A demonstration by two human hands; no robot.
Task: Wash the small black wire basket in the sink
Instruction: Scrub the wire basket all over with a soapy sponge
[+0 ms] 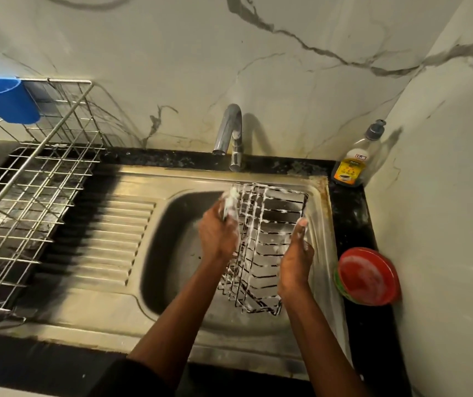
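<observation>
Wire basket runs up-down mid-frame; left hand clutches scrubber at its upper-left rim, right hand braces right side, fingers straight.

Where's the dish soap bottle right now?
In the head view, the dish soap bottle stands on the dark counter in the far right corner, right of the tap and beyond the red round container.

- Left hand curls its fingers round a soapy scrubber, back of the hand up.
- Right hand stands on edge, fingers straight, palm against the basket.
- Both bare forearms reach forward.
</observation>
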